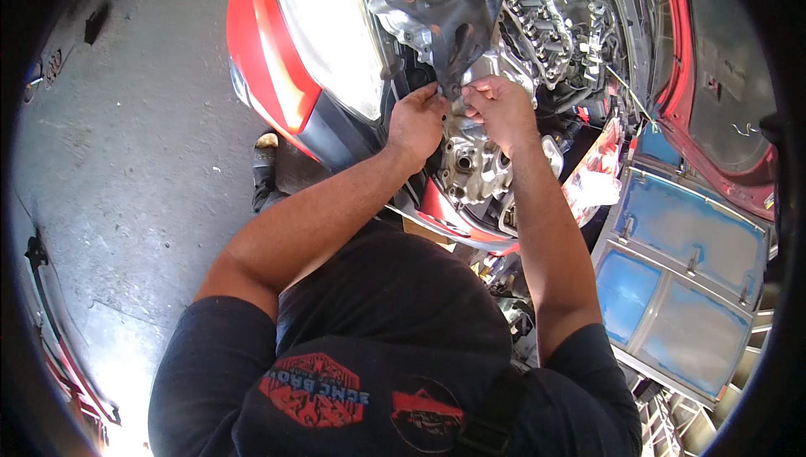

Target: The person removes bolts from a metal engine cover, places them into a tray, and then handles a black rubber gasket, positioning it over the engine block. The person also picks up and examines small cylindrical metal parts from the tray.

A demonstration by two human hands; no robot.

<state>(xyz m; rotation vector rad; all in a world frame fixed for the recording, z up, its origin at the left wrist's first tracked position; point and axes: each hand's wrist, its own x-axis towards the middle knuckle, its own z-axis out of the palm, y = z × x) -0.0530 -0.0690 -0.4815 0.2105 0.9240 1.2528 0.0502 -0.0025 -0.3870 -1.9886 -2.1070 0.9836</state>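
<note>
Both of my arms reach forward over a car's engine bay. My left hand is closed, thumb and fingers pressed together beside the lower end of a dark metal bracket. Just across from it, my right hand is pinched at the same end of the bracket, fingertips curled in. Whatever the fingers hold is too small or hidden to name. Below the hands sits a silver cast-metal engine cover with a round dark hole in it.
The red front fender and a large clear headlight lie left of the hands. Exposed engine parts fill the right side, with the raised red hood beyond. A worn blue-and-grey metal cabinet stands at right; grey floor at left.
</note>
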